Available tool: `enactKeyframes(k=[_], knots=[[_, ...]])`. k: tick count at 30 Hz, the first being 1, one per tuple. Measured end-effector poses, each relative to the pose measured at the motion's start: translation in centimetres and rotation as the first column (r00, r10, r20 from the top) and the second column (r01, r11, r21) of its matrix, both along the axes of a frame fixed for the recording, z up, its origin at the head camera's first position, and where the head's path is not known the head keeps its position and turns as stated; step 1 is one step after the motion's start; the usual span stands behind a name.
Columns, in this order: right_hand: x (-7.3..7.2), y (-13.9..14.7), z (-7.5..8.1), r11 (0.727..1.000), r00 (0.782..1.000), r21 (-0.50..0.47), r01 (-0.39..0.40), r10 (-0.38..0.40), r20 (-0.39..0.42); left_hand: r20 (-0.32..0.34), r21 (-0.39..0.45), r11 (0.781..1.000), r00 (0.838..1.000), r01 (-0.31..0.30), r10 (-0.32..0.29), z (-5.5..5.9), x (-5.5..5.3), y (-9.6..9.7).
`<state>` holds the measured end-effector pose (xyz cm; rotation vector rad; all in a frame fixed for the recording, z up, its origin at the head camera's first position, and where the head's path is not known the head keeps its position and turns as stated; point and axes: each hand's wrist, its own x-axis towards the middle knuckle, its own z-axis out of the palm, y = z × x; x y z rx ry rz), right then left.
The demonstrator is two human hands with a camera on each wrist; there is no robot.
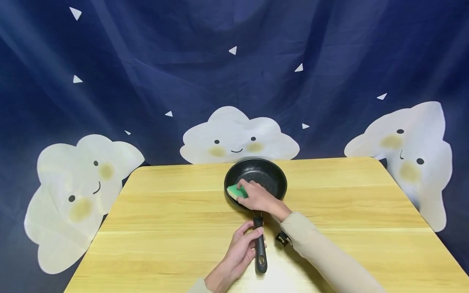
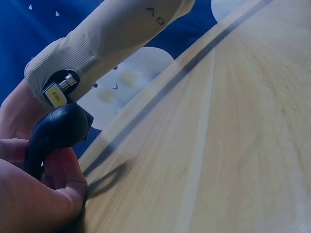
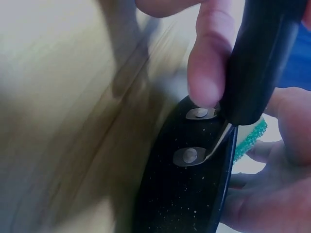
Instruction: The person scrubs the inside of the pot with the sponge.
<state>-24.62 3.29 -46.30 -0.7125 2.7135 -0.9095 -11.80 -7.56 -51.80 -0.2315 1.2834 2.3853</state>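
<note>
Left hand grips pan handle; right hand pinches green sponge inside black pan. Right sleeve blocks some tabletop; cloud-print curtain behind.

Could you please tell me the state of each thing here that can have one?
Frying pan: uncovered, white specks on its outer wall
Handle: attached to the frying pan, gripped
Sponge: held, within the frying pan's rim
Left hand: gripping the handle
Right hand: holding the sponge
Backdrop: hanging, creased
</note>
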Motion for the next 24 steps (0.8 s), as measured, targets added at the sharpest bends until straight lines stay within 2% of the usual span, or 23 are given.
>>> enactKeyframes(k=[10,16,24], knots=[[-1.5,-0.9,0.2,0.998,1.0,0.067,-0.013,0.013,0.004,-0.011,-0.008,1.0,1.0,-0.005,0.005,0.0,0.0,0.0],[-2.5,-1.1,0.4,0.996,1.0,0.083,0.024,-0.024,0.005,-0.02,-0.011,1.0,1.0,-0.002,0.002,0.4,-0.3,0.0],[-3.5,-1.0,-0.5,0.994,0.997,0.084,0.072,-0.07,-0.025,-0.003,-0.01,1.0,1.0,-0.006,0.006,0.2,-0.1,0.1]])
